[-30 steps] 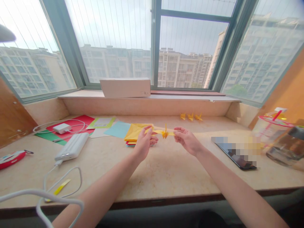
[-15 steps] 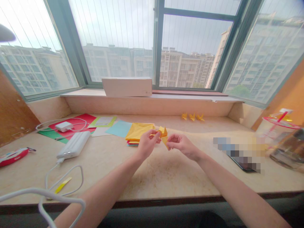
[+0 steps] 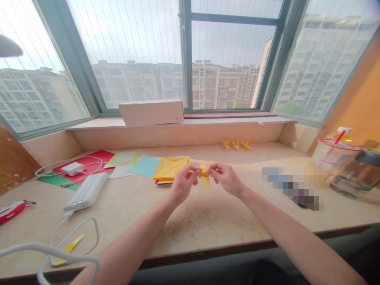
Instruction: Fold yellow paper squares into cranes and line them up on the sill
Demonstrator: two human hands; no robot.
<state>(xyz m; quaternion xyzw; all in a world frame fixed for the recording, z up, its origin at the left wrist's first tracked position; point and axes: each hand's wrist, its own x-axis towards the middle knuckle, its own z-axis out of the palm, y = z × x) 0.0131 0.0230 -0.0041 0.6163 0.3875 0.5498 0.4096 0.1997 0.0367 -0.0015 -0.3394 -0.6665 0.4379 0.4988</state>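
A small folded yellow paper crane (image 3: pixel 204 180) is held up between my two hands over the stone counter. My left hand (image 3: pixel 184 180) pinches its left side, and my right hand (image 3: pixel 225 177) pinches its right side. One pale yellow point of the paper hangs down between them. Just behind my left hand lies a stack of colored paper with a yellow packet (image 3: pixel 170 167) on top. Several finger parts on both hands are hidden behind others. Farther back, three finished-looking yellow paper cranes (image 3: pixel 235 145) stand in a row by the back ledge.
Left on the counter (image 3: pixel 204 225) are a white power bank (image 3: pixel 86 192) with a looping cable, a white charger (image 3: pixel 72 169), red paper (image 3: pixel 95 162) and a blue sheet (image 3: pixel 144 165). A blurred-out phone-like object (image 3: pixel 292 188) and a glass jar (image 3: pixel 354 174) stand right. A white box (image 3: pixel 151 112) rests on the sill.
My right hand has moved from the paper's lower point up to its right side. The paper now spreads between both hands. The view has shifted slightly.
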